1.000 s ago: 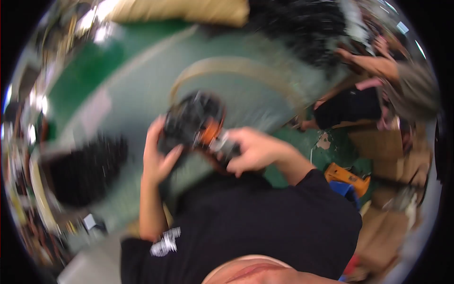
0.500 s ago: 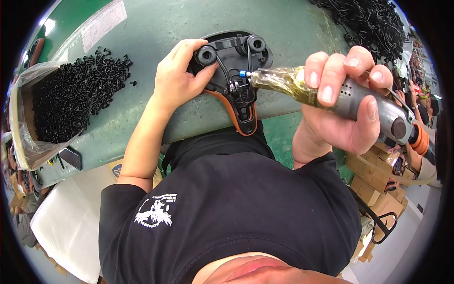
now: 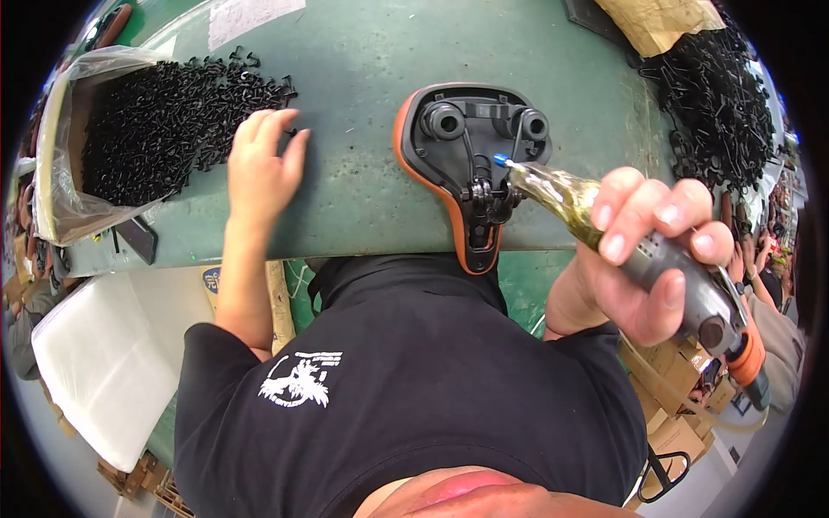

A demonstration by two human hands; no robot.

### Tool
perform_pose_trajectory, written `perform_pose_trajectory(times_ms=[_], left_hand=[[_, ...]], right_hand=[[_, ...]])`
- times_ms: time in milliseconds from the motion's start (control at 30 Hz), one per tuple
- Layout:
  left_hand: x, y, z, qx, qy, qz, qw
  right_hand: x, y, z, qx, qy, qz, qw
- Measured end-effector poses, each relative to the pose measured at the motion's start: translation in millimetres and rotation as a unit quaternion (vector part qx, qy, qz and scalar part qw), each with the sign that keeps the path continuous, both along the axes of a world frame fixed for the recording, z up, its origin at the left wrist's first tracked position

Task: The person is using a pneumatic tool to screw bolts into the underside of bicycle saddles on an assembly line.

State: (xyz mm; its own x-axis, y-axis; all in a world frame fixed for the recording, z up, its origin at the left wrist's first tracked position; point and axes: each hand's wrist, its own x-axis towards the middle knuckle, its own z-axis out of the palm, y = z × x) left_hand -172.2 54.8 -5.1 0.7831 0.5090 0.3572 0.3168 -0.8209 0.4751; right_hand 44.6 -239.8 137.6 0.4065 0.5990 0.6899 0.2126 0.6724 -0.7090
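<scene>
A bicycle saddle [image 3: 429,184] lies upside down on the green workbench, its black underside with springs and clamp facing up and its orange edge showing. My right hand [image 3: 656,250] is closed round a grey air screwdriver [image 3: 669,274] wrapped in clear and yellowish tape. The tool's blue-tipped bit [image 3: 502,161] hangs over the saddle's underside; whether it touches cannot be told. My left hand [image 3: 263,168] is off the saddle, thumb and forefinger apart at the right edge of a heap of small black screws [image 3: 164,129]. A tiny dark piece shows between those fingertips, too small to make out.
The screws spill from a plastic-lined box [image 3: 56,173] on the left. A heap of black wire-like parts [image 3: 712,112] lies at the far right, under brown paper [image 3: 665,22]. A hose trails from the tool. A white padded block [image 3: 91,363] stands below the bench's left.
My left hand has let go of the saddle and moved left to the screws. The screwdriver has stayed close over the saddle. The whole view has shifted, and brown paper now shows at the top right.
</scene>
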Motion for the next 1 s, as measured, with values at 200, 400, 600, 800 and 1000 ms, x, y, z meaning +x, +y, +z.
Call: perform_pose_trajectory(times_ms=[200, 400, 600, 800, 1000], left_hand=[[12, 12, 5, 0.054, -0.036, -0.050, 0.997], [34, -74, 29, -0.724, -0.208, -0.183, 0.631], [42, -107, 6, -0.768, -0.221, -0.287, 0.528], [46, -101, 1, -0.691, -0.231, -0.303, 0.614], [54, -92, 17, -0.729, -0.145, -0.327, 0.583]], right_hand=[[-6, 29, -6, 0.044, 0.056, 0.018, 0.997], [-21, 30, 5, 0.114, 0.068, 0.044, 0.990], [-38, 22, 12, 0.110, 0.070, 0.035, 0.991], [-39, 15, 10, 0.051, 0.062, 0.022, 0.997], [-33, 17, 6, 0.108, 0.055, 0.039, 0.992]])
